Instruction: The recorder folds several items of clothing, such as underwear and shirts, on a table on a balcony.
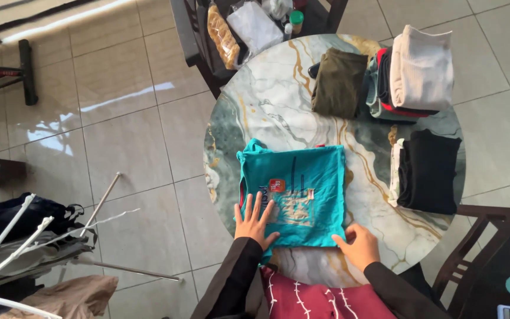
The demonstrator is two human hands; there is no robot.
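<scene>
Teal cotton t-shirt (pixel 302 192) with square printed chest graphic, folded flat into a rectangle, lying under left hand (pixel 255 224), just above right hand (pixel 358 244).

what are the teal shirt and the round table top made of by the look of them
The teal shirt looks like soft knit cotton: matte, creased, lying limp, with a print on it. The round table top looks like polished marble or a marble-look surface: glossy, grey-green with gold veins; which one, I cannot tell.

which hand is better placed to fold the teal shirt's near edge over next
Probably the right hand: its fingers curl at the near edge of the teal shirt, ready to lift. The left hand lies flat, fingers spread on the cloth, better suited to pinning it.
</scene>
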